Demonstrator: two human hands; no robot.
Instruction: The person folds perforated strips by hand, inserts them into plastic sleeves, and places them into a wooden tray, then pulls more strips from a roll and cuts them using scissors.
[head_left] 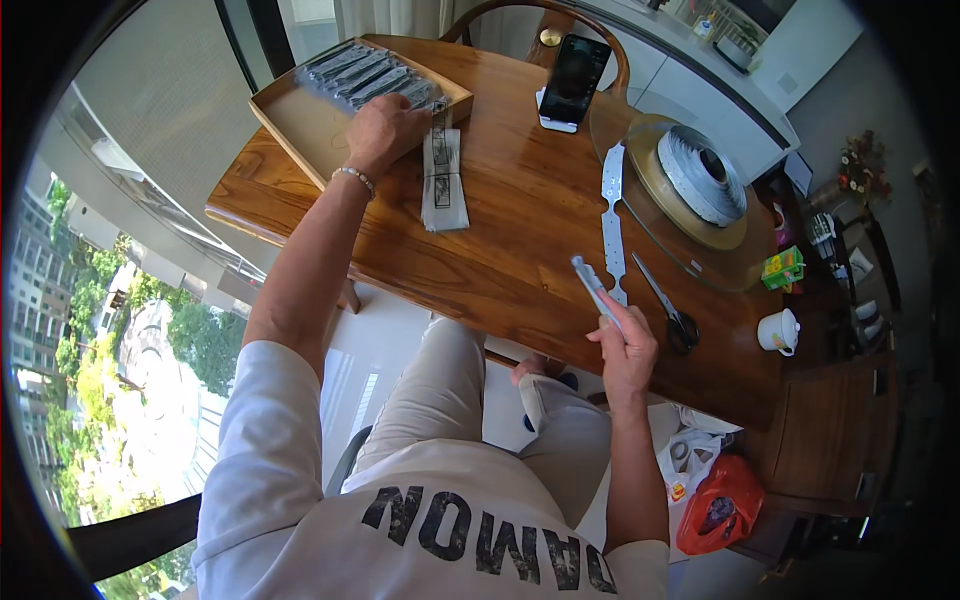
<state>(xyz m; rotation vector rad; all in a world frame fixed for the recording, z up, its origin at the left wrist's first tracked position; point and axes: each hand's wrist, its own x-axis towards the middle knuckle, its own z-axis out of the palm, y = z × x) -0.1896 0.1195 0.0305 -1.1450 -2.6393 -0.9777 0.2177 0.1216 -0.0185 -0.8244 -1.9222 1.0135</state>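
My left hand (388, 132) reaches over the right side of a shallow wooden tray (300, 125), close to several dark items in clear plastic packets (365, 72). Its fingertips are hidden behind the hand. Just beside it lies a stack of flat bags (445, 185) with dark print. Over the front part of the table, my right hand (628, 355) is closed around a folded pale strip (598, 288), one end sticking out past the fingers. Behind that hand, a long white strip with notched edges and small holes (612, 225) runs across the tabletop.
Black-handled scissors (680, 328) lie right of my right hand. A big white coil (703, 180) rests on the glass turntable (655, 235). A phone (575, 80) stands at the back; a lidded white mug (778, 331) and a green box (783, 268) sit at the right.
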